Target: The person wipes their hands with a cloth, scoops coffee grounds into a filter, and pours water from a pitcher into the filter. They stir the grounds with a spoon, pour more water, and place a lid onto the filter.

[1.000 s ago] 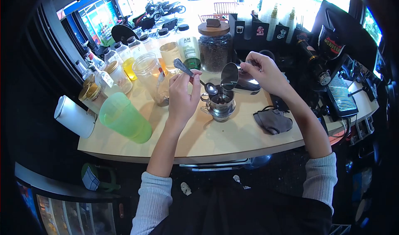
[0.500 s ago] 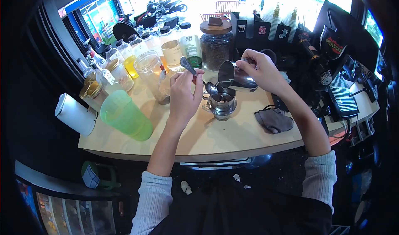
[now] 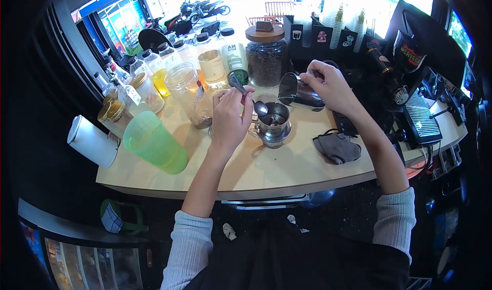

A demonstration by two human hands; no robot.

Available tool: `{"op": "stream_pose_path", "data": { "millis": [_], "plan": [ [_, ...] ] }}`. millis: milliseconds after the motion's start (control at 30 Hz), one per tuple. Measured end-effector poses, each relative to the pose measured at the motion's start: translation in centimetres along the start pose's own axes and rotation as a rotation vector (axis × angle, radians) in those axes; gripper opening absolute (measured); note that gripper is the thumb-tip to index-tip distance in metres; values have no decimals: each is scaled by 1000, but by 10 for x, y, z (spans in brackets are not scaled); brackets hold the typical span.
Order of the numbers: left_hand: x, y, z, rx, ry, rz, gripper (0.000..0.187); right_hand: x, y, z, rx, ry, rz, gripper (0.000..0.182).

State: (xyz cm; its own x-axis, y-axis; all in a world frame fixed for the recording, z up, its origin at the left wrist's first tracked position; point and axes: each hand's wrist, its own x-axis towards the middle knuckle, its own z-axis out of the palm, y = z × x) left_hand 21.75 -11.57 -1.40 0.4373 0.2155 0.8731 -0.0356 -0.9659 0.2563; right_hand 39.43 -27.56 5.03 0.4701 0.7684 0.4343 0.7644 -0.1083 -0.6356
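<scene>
My left hand (image 3: pixel 232 116) pinches a metal spoon (image 3: pixel 261 108), its bowl low over the left rim of a metal coffee drip filter (image 3: pixel 271 131). Dark contents show inside the filter, which stands on the counter on what looks like a small glass cup, mostly hidden. My right hand (image 3: pixel 330 87) is closed round the handle of a steel pitcher (image 3: pixel 306 94). The pitcher lies tilted with its mouth facing left, just right of and above the filter. No stream is visible from it.
A green plastic pitcher (image 3: pixel 156 144) and a clear jar (image 3: pixel 187 92) stand left of my left hand. Several bottles line the back left. Behind the filter is a lidded jar of coffee beans (image 3: pixel 266 59). A grey cloth (image 3: pixel 338 146) lies right, before a coffee machine (image 3: pixel 423 118).
The steel pitcher has moved right, away from the spoon and filter, with my right hand. The spoon has stayed nearly in place over the filter's rim.
</scene>
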Motion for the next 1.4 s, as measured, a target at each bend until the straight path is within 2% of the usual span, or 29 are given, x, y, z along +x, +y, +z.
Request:
{"op": "stream_pose_path", "data": {
  "millis": [100,333,400,533,800,1400],
  "plan": [
    [0,0,-1,6,-14,-6,9,0,11,-2,-46,42,-62,23],
    [0,2,-2,17,-21,-4,10,-9,6,-8,-1,28,-52,23],
    [-1,2,-1,19,-18,7,10,-10,4,-6,125,12,-35,23],
    [-2,4,0,16,-8,47,10,-11,-7,-3,127,-2,-42,23],
    [-4,7,1,7,-62,8,7,-6,-10,0,-15,1,-44,23],
    [-6,-1,8,24,-18,50,10,-21,-2,-17,-55,25,-8,23]
  ]
}}
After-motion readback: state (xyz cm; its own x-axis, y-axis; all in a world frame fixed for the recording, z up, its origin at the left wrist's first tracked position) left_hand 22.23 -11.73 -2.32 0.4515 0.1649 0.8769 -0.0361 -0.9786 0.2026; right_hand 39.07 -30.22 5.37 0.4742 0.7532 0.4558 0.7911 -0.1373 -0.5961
